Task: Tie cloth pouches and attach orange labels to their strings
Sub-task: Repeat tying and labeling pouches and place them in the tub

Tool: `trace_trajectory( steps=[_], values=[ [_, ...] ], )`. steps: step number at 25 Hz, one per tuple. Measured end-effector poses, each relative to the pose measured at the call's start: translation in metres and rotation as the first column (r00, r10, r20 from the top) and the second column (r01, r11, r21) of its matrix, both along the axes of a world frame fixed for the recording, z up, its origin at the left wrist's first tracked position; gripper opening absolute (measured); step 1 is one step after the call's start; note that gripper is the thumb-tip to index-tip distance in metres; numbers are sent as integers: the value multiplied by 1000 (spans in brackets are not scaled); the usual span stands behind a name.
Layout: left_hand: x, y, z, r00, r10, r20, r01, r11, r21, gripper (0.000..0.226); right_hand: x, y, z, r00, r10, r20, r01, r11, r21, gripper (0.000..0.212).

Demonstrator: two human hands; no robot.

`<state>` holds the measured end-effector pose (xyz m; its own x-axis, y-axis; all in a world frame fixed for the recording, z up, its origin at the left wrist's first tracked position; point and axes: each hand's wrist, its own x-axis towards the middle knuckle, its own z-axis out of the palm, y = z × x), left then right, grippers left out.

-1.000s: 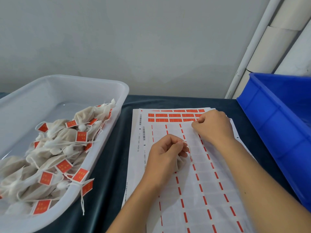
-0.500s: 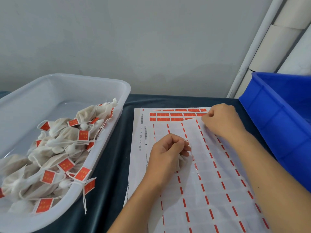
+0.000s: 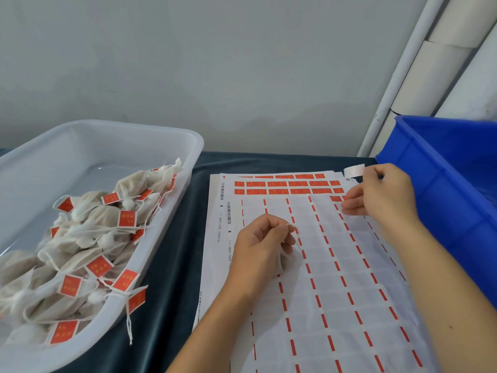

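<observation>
A label sheet lies on the dark table, mostly peeled, with rows of orange labels left along its far edge. My left hand rests on the sheet. It grips a small cloth pouch under the palm and pinches its white string between thumb and forefinger. My right hand is at the sheet's far right corner. Its fingertips pinch the edge of an orange label there. A curled white paper strip shows just beyond that hand.
A white plastic tub on the left holds several tied pouches with orange labels; one string hangs over its rim. A blue bin stands close on the right. White pipes lean against the grey wall.
My right hand slid right along the far edge of the sheet to its corner near the blue bin. My left hand kept its hold on the pouch and string.
</observation>
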<state>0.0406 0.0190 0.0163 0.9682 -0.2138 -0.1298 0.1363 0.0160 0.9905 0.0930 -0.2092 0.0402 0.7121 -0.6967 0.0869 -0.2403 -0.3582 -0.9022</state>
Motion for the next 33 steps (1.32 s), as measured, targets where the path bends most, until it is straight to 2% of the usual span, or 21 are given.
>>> trace_trajectory(
  steps=[5, 9, 12, 14, 18, 23, 26, 28, 31, 33],
  values=[
    [1, 0, -2, 999, 32, -9, -33, 999, -17, 31, -41, 28, 7, 991, 115, 74, -132, 944, 302, 12],
    [3, 0, -5, 999, 54, 4, -54, 999, -4, 29, -68, 46, 1, 964, 215, 157, -266, 803, 533, 12],
    [2, -1, -6, 998, 67, 8, -67, 998, -4, 27, -76, 54, -13, 955, 223, 194, -295, 742, 601, 14],
    [2, 1, -5, 998, 68, 15, -68, 997, -24, 27, -81, 59, -23, 950, 226, 215, -309, 780, 544, 17],
    [3, 2, -6, 996, 88, -1, -88, 995, -46, 27, -88, 67, -35, 938, 246, 243, -318, 891, 325, 22],
    [4, -1, -10, 993, 114, -14, -114, 993, -38, 21, -95, 73, -38, 924, 250, 289, -319, 921, 224, 25],
    [3, -1, -11, 993, 114, 10, -114, 993, -36, 22, -98, 74, -35, 910, 265, 320, -330, 929, 170, 20],
    [2, -2, -11, 993, 109, 34, -108, 994, -25, 23, -98, 75, -33, 894, 291, 340, -363, 916, 172, 22],
    [0, -4, -11, 994, 91, 64, -91, 996, -5, 24, -99, 79, -30, 887, 322, 330, -419, 863, 284, 37],
    [-2, -5, -10, 994, 80, 79, -80, 997, 3, 22, -100, 80, -29, 888, 326, 324, -424, 852, 307, 30]
  ],
)
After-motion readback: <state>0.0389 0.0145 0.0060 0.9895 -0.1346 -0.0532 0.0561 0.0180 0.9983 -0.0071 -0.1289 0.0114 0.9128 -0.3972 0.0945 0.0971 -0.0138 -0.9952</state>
